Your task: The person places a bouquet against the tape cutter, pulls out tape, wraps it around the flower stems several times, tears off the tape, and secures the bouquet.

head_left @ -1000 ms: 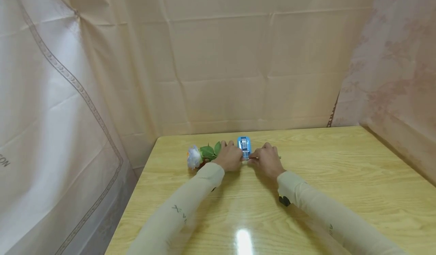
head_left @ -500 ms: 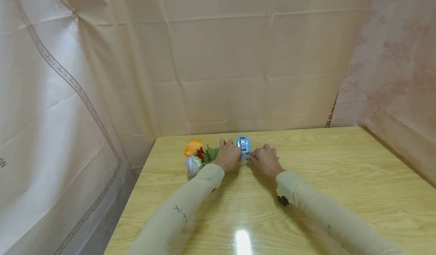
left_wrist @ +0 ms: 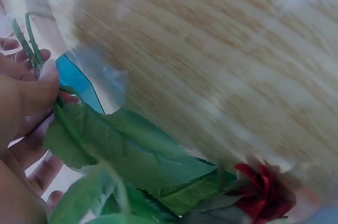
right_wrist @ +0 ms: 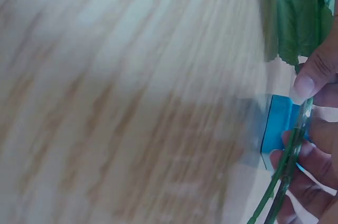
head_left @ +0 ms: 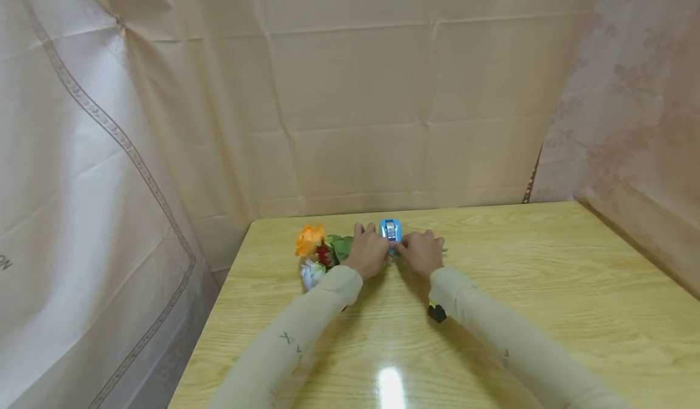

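A small bunch of artificial flowers lies across the table's far half in the head view: an orange bloom (head_left: 309,240), a red bloom (head_left: 323,253) and a pale white bloom (head_left: 312,273). My left hand (head_left: 367,251) pinches the green stems (left_wrist: 62,114) just below the leaves (left_wrist: 127,142). Beside it, my right hand (head_left: 422,252) has its fingers curled at the lower stems (right_wrist: 284,174), where shiny clear tape (right_wrist: 304,115) appears to lie. Between and behind both hands stands a blue tape dispenser (head_left: 391,228); the hands partly hide its near end.
The wooden table (head_left: 519,287) extends to the right and toward me. Beige cloth (head_left: 350,111) hangs behind it, with pale cloth (head_left: 82,214) on the left and patterned cloth (head_left: 640,123) on the right.
The blooms have turned, bringing the orange and red ones into view from behind the white one. My right hand has shifted slightly left, closer to my left hand. The dispenser stays put.
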The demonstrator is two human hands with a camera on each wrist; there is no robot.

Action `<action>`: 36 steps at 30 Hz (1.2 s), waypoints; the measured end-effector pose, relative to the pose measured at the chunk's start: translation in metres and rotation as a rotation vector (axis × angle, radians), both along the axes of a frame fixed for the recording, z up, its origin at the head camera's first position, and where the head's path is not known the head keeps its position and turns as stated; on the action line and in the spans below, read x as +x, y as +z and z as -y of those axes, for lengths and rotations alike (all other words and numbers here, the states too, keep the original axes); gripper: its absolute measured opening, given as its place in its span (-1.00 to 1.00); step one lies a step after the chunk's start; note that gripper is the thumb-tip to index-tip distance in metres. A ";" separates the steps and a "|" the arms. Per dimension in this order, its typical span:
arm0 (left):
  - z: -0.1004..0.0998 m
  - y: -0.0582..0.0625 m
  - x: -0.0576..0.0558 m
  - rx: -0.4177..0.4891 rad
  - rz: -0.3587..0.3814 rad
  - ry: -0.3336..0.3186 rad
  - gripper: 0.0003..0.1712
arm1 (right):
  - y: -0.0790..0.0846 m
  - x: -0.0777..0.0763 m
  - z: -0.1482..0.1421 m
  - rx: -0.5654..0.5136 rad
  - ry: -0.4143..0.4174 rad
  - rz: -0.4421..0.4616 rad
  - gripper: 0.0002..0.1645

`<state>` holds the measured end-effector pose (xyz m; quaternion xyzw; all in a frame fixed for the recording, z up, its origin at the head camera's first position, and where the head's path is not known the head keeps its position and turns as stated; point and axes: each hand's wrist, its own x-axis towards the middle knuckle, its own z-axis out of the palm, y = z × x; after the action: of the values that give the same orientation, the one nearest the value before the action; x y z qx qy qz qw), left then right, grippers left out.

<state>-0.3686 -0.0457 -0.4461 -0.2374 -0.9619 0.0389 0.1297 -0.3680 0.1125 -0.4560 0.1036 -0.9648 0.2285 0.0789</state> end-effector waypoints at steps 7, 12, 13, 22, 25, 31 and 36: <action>-0.005 -0.003 0.002 0.028 0.005 -0.044 -0.53 | 0.002 -0.005 -0.007 0.005 -0.048 0.066 -0.46; -0.008 -0.001 0.002 0.024 0.000 -0.025 -0.56 | 0.003 -0.007 -0.008 0.029 -0.032 0.072 -0.41; -0.008 -0.001 0.001 0.017 -0.004 -0.016 -0.57 | 0.003 -0.007 -0.008 0.035 -0.029 0.075 -0.40; -0.010 0.000 -0.002 -0.017 -0.033 0.005 -0.65 | 0.005 -0.009 -0.007 0.039 -0.025 0.068 -0.38; -0.012 0.001 -0.003 -0.026 -0.039 0.006 -0.66 | 0.006 -0.010 -0.008 0.038 -0.023 0.048 -0.42; -0.013 0.003 -0.003 -0.055 -0.038 0.013 -0.65 | 0.010 -0.009 -0.008 0.061 -0.009 0.014 -0.49; -0.013 0.000 -0.003 -0.042 -0.043 0.007 -0.61 | 0.008 -0.010 -0.007 0.066 -0.005 0.013 -0.51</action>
<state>-0.3719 -0.0325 -0.4465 -0.2359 -0.9587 0.0645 0.1451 -0.3776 0.1192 -0.4477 0.1020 -0.9726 0.1971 0.0696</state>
